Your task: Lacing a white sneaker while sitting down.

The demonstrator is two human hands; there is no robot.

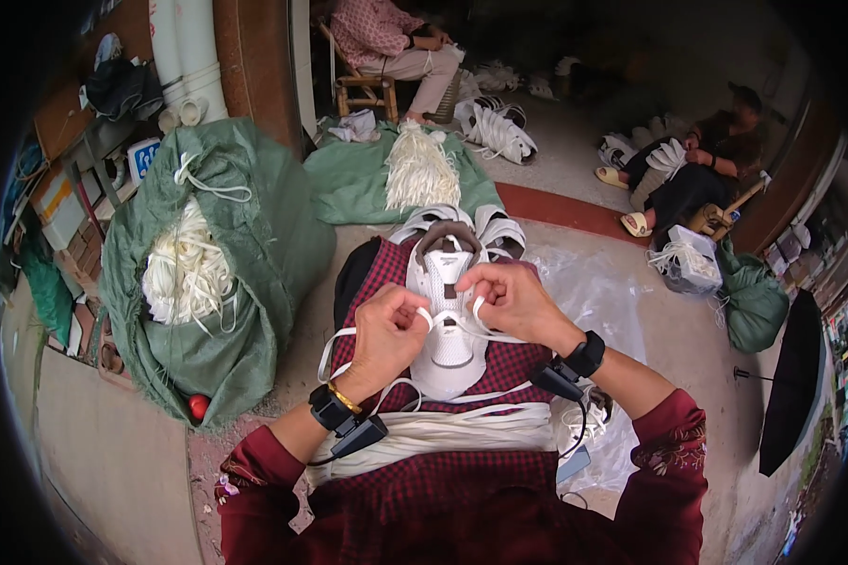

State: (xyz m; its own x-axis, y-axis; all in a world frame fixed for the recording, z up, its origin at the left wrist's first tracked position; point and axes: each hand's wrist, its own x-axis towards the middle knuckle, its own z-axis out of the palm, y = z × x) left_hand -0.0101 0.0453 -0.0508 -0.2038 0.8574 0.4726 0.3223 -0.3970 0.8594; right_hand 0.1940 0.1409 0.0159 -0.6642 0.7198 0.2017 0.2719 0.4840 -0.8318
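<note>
On my lap lies a white sneaker, toe toward me, its tongue and brownish collar pointing away. A flat white shoelace crosses the shoe near the lowest eyelets. My left hand pinches one part of this lace at the left side of the tongue. Opposite it, my right hand pinches another part, with fingertips close to the tongue. Both hands are closed, and the lace trails in loops beside my wrists. A thick bundle of white laces lies across my checked apron, below the toe.
To the left stands a big green sack with white laces showing. Another lace pile rests on green cloth ahead. More white shoes sit beyond my lap. Clear plastic sheeting covers floor at right. Two people sit farther back, handling things.
</note>
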